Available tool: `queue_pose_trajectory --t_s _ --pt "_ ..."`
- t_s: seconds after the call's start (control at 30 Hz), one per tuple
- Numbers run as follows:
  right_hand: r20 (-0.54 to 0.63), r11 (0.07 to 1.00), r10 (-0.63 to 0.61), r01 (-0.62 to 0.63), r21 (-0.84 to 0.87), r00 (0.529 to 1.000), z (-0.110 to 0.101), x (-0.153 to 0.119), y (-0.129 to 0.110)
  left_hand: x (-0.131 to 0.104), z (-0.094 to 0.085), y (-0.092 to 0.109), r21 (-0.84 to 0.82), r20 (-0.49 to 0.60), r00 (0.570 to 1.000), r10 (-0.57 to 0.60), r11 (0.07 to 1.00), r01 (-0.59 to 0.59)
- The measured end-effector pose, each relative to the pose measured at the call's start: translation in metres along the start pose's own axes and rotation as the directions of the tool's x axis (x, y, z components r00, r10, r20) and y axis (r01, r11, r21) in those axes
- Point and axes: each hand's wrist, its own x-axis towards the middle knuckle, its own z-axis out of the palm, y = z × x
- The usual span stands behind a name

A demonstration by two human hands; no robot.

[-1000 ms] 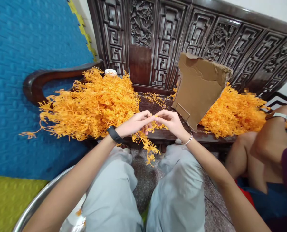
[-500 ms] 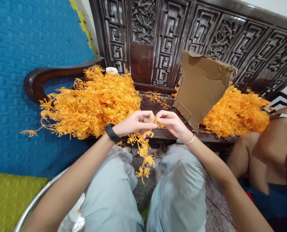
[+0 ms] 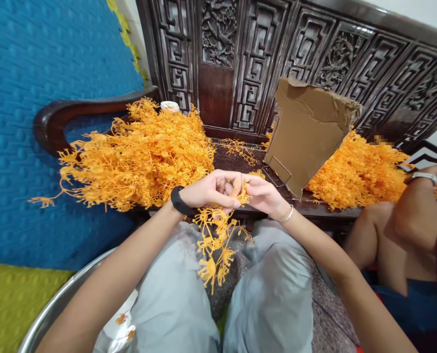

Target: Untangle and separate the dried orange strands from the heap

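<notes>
My left hand and my right hand meet over the front edge of the dark wooden bench. Fingers of both are closed on the top of an orange plastic sprig, whose branches hang down between my knees. A black band circles my left wrist, a thin silver bracelet my right. Close behind my left hand lies a large heap of orange sprigs. A few loose orange strands rest on the bench beyond my hands.
Upright cardboard with a bent wire stands right of my hands, before a second orange heap. Another person's arm and knees are at the right. A metal basin sits low left. A white roll stands behind the left heap.
Both hands have shifted slightly right and closer together, with the left fingers more curled. The hanging sprig has turned and spread, its tip a little lower.
</notes>
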Motion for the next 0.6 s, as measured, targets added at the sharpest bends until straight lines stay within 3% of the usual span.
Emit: queue_pose_trajectory --t_s 0.2,0.33,0.4,0.47,0.6 --pt "0.006 0.999 -0.004 0.004 0.053 1.000 -0.002 0.002 -0.004 -0.001 0.001 0.004 -0.062 0.051 0.998 -0.046 0.997 0.049" --pt "-0.187 0.980 -0.195 0.183 -0.080 0.963 -0.016 0.006 -0.011 -0.003 0.002 0.008 -0.052 0.059 0.998 -0.034 0.998 0.037" --pt "-0.297 0.963 -0.241 0.190 -0.191 0.924 -0.028 0.008 -0.011 0.000 0.003 0.007 -0.009 0.018 0.998 -0.052 0.999 0.053" --pt "-0.374 0.964 -0.228 0.156 -0.214 0.899 -0.040 0.011 -0.007 0.005 0.004 0.004 0.039 -0.021 0.998 -0.053 0.998 0.054" --pt "-0.452 0.990 -0.128 0.089 -0.108 0.883 -0.065 0.015 0.010 0.015 0.004 -0.007 0.140 -0.108 0.993 -0.048 0.988 0.063"
